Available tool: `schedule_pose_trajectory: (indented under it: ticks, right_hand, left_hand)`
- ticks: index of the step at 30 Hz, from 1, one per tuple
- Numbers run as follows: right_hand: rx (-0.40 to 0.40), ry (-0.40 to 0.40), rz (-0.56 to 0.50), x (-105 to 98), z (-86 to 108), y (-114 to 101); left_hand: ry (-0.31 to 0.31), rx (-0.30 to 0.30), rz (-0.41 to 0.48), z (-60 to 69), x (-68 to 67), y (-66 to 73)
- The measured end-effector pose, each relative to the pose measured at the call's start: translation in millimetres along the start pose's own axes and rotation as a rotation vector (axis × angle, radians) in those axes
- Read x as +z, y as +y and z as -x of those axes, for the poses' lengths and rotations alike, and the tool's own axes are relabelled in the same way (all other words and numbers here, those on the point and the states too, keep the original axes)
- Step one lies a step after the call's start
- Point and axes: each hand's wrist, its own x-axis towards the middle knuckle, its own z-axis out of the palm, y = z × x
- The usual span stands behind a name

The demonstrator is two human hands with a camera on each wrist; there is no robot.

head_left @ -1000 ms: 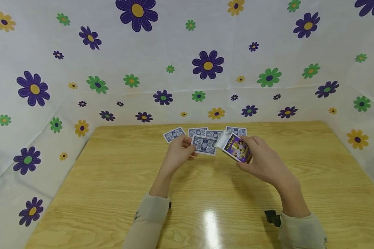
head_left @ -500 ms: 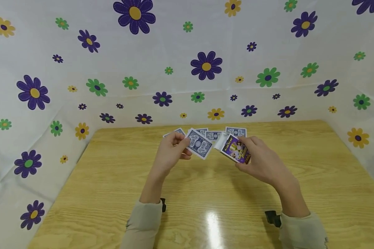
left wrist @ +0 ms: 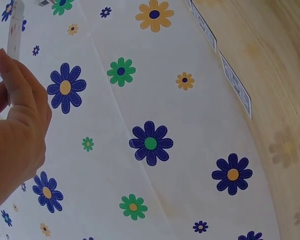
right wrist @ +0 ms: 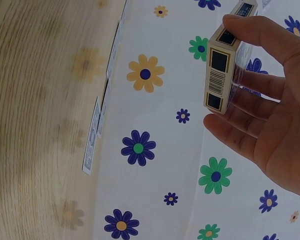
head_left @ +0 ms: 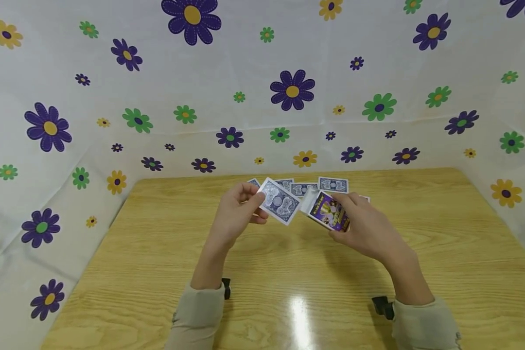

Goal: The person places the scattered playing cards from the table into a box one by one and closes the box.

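Card (head_left: 280, 201): blue/wht scrollwork; box (head_left: 329, 212): purple w/ yel.; cloth (head_left: 227, 63): wht, multicol. floral.

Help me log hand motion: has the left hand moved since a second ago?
Yes, leftward: against the table, the left hand now sits further left, hiding most of the leftmost card lying there.

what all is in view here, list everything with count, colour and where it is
Held card: at least one, blue-and-white back, in the left hand
Table cards: five visible, blue-and-white backs, near the far edge of the table, some partly hidden
Card box: one, mainly purple and yellow front, in the right hand
Table: one, light wood, below the hands
Cloth: count unclear, white with purple, green and yellow flowers, behind and beside the table
Black pieces: two, black, one by each cuff
Sleeves: two, pale beige, on the forearms
Left hand: one, bare, pinching the held card
Right hand: one, bare, gripping the box
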Motion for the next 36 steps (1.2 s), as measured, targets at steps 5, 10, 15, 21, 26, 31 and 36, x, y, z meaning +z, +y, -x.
schedule_pose_trajectory:
  ticks: [5, 10, 15, 21, 26, 31, 36]
  right_hand:
    - [-0.015, 0.001, -0.006, 1.9, -1.0, -0.6]
    - [-0.02, 0.011, 0.015, 3.7, 0.7, -2.0]
    - [-0.023, 0.003, 0.022, 5.1, -0.2, -4.4]
    - [-0.037, 0.004, 0.031, 7.1, -1.0, -6.2]
    - [-0.053, 0.004, 0.033, 7.4, -1.1, -7.7]
    - [-0.064, 0.003, 0.028, 7.3, -1.1, -9.2]
    - [-0.071, 0.002, 0.033, 7.3, -1.3, -10.0]
  left_hand:
    - [-0.019, 0.021, -0.013, 2.2, 0.9, 1.2]
    - [-0.028, 0.027, -0.001, 4.2, 3.1, 1.2]
    - [-0.043, 0.048, 0.017, 5.2, 4.7, 2.3]
    - [-0.044, 0.053, 0.047, 5.6, 7.1, 3.1]
    - [-0.042, 0.051, 0.045, 5.7, 8.8, 2.3]
    - [-0.007, 0.042, -0.005, 6.0, 10.2, 1.6]
    - [0.038, 0.039, -0.047, 5.9, 12.8, 0.6]
